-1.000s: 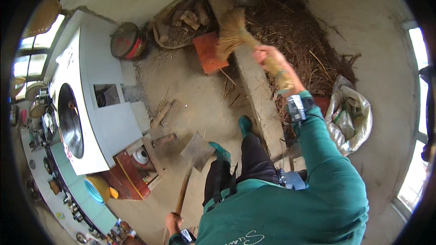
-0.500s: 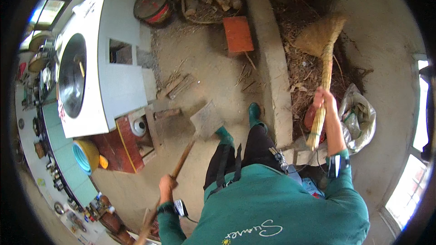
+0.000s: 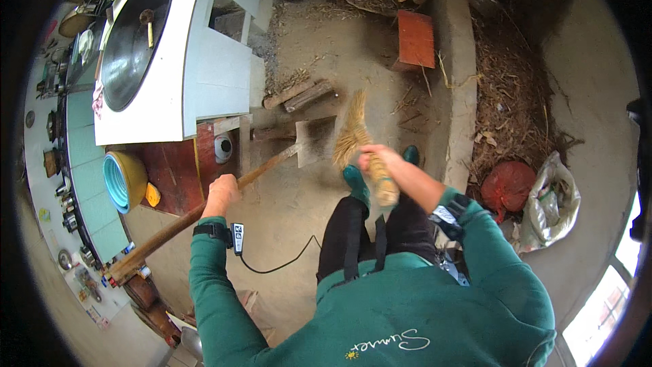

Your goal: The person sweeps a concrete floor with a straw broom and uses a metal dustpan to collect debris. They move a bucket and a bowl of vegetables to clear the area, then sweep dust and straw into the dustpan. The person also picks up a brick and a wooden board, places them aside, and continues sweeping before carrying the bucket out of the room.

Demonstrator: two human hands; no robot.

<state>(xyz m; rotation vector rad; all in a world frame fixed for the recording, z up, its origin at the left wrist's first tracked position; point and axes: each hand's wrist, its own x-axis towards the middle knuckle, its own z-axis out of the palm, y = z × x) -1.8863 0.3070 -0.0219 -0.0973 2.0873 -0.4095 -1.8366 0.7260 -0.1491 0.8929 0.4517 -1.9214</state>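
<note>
Right hand (image 3: 380, 159) clenches the broom (image 3: 354, 137)—bristles (image 3: 354, 119) just ahead—while left hand (image 3: 221, 194) grips the shovel (image 3: 263, 168).

This looks like a rustic home kitchen, seemingly wood-fired. Ahead of the left hand (image 3: 222, 195) and to its left stands a white stove (image 3: 221, 71), a big wok (image 3: 128, 51) set into its top and a square opening (image 3: 227, 15) in its side. Logs (image 3: 310, 95) lie on the dusty floor (image 3: 272, 234) ahead, between the hands. Left of the left hand are nested basins (image 3: 136, 180) and kitchenware (image 3: 70, 221). Right of the right hand (image 3: 382, 158), past a low wall (image 3: 456, 61), twigs (image 3: 506, 88) lie heaped.
</note>
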